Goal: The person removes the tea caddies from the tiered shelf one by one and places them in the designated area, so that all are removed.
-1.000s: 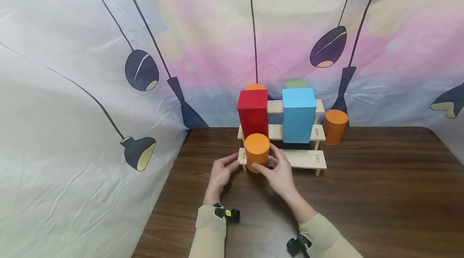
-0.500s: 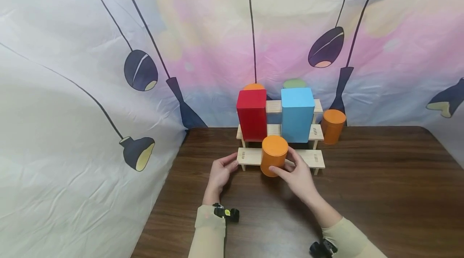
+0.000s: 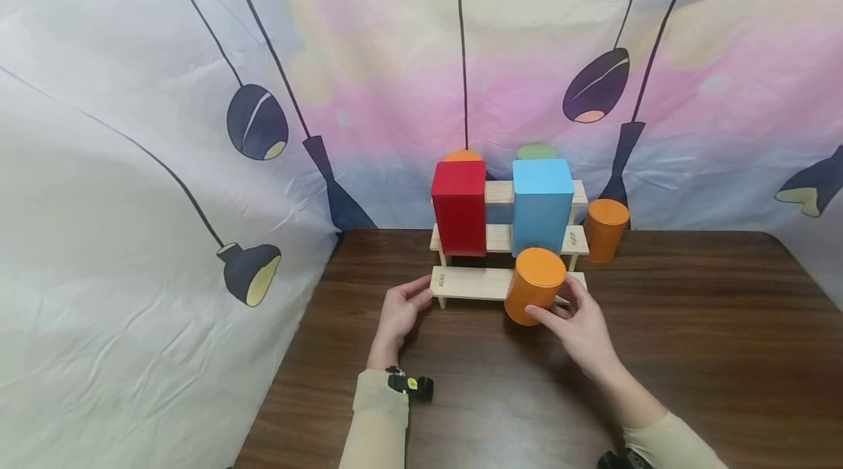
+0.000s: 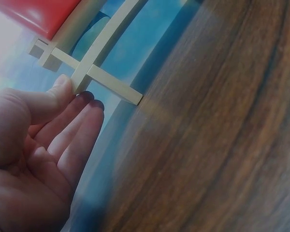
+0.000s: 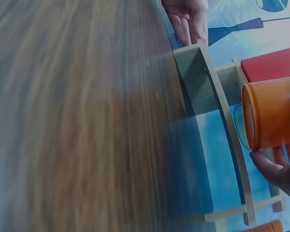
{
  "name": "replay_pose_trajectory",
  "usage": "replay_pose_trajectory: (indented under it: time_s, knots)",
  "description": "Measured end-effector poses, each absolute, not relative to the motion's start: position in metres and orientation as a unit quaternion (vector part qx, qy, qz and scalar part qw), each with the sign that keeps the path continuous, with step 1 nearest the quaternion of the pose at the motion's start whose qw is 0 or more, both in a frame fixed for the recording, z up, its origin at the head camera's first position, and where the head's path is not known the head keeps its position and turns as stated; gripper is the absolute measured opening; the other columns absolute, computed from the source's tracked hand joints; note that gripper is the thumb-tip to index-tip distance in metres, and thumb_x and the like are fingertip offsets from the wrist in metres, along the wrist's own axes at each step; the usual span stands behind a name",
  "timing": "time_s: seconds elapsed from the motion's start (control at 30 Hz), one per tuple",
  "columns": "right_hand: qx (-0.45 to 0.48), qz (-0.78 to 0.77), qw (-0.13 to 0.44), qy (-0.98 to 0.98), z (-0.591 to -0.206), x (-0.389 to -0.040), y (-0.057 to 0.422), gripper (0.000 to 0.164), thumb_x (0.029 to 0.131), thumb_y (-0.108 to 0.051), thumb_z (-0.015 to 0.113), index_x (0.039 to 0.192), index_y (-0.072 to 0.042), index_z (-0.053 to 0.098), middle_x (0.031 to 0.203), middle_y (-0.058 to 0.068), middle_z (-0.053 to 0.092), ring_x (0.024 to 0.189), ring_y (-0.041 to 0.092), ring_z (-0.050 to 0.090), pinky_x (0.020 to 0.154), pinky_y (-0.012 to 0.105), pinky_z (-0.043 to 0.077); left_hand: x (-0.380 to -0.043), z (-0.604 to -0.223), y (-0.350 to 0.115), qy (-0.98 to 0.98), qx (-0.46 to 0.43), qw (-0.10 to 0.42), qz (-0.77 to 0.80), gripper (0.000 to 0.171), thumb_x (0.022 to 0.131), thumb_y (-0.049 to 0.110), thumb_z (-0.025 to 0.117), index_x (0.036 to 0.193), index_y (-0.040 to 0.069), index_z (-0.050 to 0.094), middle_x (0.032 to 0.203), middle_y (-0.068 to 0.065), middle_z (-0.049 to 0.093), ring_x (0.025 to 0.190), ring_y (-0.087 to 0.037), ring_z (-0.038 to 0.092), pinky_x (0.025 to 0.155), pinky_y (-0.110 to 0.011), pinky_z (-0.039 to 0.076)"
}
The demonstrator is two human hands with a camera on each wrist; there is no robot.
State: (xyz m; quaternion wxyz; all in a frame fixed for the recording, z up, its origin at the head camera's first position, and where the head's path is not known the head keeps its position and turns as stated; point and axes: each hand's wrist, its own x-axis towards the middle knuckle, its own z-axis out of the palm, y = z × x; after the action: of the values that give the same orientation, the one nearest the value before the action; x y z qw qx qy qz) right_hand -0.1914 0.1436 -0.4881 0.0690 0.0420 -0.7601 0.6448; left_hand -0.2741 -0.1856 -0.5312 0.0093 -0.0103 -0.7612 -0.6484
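Note:
My right hand (image 3: 586, 326) grips an orange cylindrical canister (image 3: 535, 286) between thumb and fingers, slightly tilted in front of the lowest board's right part. The right wrist view shows the canister (image 5: 273, 113) with its base rim clear of the board. A three-tier wooden stand (image 3: 474, 283) sits on the table. At its left end my left hand (image 3: 398, 314) pinches the end of the lowest board; in the left wrist view the thumb and fingertips of that hand (image 4: 43, 130) meet at the board's end (image 4: 82, 79).
A red box (image 3: 459, 213) and a light blue box (image 3: 542, 205) stand on the middle tier. Behind them show an orange round top (image 3: 463, 155) and a green one (image 3: 536, 151). A second orange canister (image 3: 607, 231) stands right of the stand, near a printed cloth backdrop (image 3: 395, 88).
My right hand has carried the orange canister rightward along the front of the lowest board, from its left end to its right part. The left hand has stayed at the stand's left end.

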Motion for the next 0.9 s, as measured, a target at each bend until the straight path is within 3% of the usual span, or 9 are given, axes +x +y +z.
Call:
replay_pose_trajectory:
  time_s: [0.23,0.67,0.9]
  knots:
    - [0.032,0.639,0.09,-0.764,-0.487,-0.187,0.156,0.081,0.093,-0.026,0.087,0.16,-0.009,0.044,0.147,0.011,0.055,0.131,0.022,0.054,0.1,0.015,0.052,-0.275,-0.53,-0.186,-0.758,-0.007,0.006,-0.652,0.033,0.104,0.006,0.07,0.137,0.002,0.073,0.142,-0.018,0.068,0.12,-0.026,0.071,0.097,-0.034,0.061]
    - [0.011,0.628,0.096,-0.772,-0.487,-0.184,0.18,0.085,0.094,-0.028,0.087,0.163,-0.01,0.04,0.152,0.01,0.052,0.14,0.032,0.051,0.1,0.014,0.051,-0.273,-0.531,-0.188,-0.758,-0.006,-0.001,-0.652,0.034,0.103,0.006,0.071,0.137,0.004,0.073,0.141,-0.016,0.068,0.118,-0.026,0.072,0.098,-0.035,0.061]
    - [-0.006,0.614,0.108,-0.782,-0.486,-0.181,0.198,0.085,0.095,-0.029,0.086,0.163,-0.01,0.038,0.152,0.012,0.05,0.133,0.02,0.055,0.099,0.012,0.05,-0.273,-0.53,-0.188,-0.761,-0.008,-0.001,-0.649,0.034,0.103,0.008,0.071,0.137,0.005,0.073,0.142,-0.016,0.068,0.119,-0.026,0.072,0.099,-0.036,0.061]
